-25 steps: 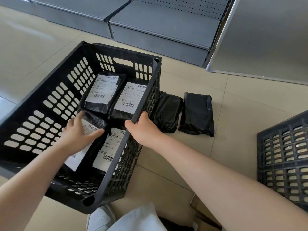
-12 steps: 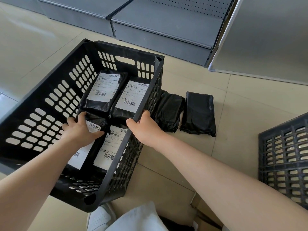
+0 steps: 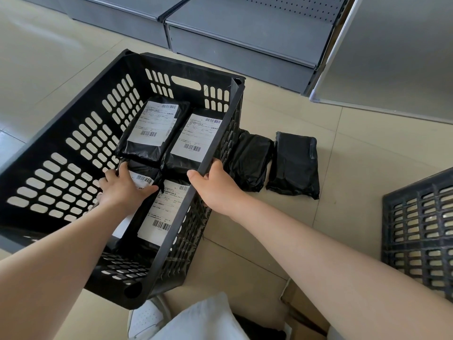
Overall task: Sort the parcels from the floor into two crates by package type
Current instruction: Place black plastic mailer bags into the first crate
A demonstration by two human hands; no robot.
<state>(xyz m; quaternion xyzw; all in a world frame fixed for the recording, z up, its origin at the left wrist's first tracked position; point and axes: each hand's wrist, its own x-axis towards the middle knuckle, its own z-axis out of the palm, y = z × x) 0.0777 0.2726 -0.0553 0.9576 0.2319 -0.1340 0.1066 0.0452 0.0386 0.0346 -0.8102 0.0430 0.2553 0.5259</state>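
Parcels (image 3: 152,130) w/ white labels are sitting four-up in the black crate (image 3: 73,123), filling the floor under the left hand (image 3: 122,190). That hand's been sliding fwd, fingers now spread flat, pressing the near-left parcel (image 3: 143,179). So: settling, not picking. Right hand (image 3: 215,186) is curling round the crate's rim, steadying. Two plain black parcels (image 3: 293,165) are waiting just beyond it. Second crate (image 3: 421,229) is cut off at frame edge, contents unseen.

Beige tiled floor (image 3: 49,69), grey shelving (image 3: 245,33)
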